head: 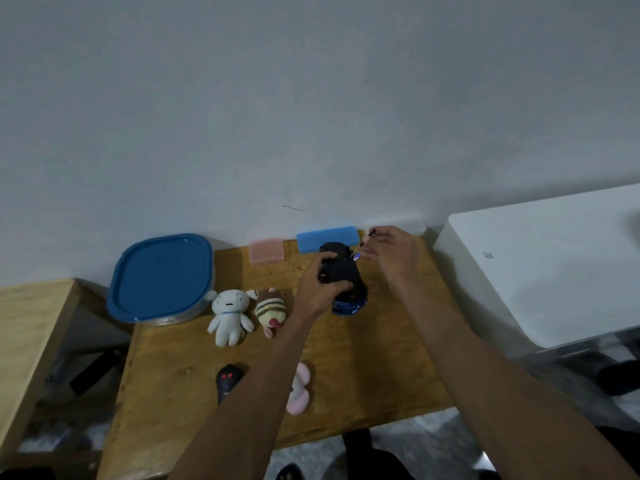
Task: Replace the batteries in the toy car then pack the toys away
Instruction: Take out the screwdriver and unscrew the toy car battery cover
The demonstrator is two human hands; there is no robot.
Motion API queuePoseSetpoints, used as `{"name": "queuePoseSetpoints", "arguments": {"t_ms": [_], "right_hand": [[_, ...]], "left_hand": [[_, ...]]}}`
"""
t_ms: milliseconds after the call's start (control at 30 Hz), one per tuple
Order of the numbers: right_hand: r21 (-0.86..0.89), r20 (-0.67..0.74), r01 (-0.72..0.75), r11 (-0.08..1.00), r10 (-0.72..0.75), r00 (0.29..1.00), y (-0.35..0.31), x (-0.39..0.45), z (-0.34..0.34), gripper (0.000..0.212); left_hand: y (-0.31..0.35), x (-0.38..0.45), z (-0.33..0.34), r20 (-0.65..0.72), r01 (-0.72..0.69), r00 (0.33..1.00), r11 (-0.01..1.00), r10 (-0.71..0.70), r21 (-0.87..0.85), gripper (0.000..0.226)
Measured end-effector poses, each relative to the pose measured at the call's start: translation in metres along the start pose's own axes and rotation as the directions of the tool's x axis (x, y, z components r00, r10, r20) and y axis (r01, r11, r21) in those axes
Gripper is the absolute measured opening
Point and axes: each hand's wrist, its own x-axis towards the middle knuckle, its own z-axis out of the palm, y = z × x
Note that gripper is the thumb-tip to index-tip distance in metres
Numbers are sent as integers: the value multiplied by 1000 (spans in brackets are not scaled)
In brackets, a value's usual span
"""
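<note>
A blue toy car [348,289] lies upside down on the wooden table [381,375], its black underside up. My left hand [320,289] grips the car from the left. My right hand [394,252] holds a thin screwdriver [362,244] just right of the car's far end, tip pointing down toward the underside. A black remote [227,381] with two red buttons lies near the front, partly hidden by my left forearm. Three plush toys lie on the table: a white one [230,315], a striped one [272,310] and a pink one [299,389].
A container with a blue lid [161,277] stands at the table's back left. A small pink box [266,250] and a long blue box [327,237] rest against the wall. A white appliance [540,268] stands to the right. Another wooden surface [31,327] is at far left.
</note>
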Motion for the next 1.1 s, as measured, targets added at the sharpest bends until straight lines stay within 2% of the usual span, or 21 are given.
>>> {"name": "queuePoseSetpoints", "arguments": {"t_ms": [567,733,933,1033,1100], "right_hand": [[-141,35,61,988,-56,998,7,-5,10,17],[-166,39,97,981,-92,995,6,-7,10,11],[-272,111,229,935,-206,972,5,-9,8,11],[-327,163,322,888,-282,945,3,-12,7,25],[-367,170,368,854,-327,930,3,-14,7,26]], "left_hand": [[-1,-3,-8,27,-22,999,999,23,-29,62],[-1,-4,-8,24,-33,999,999,34,-20,61],[0,-4,-5,10,-37,999,999,37,-15,57],[1,-5,-2,4,-43,999,999,43,-15,56],[2,-5,-1,0,-52,999,999,52,-14,58]]}}
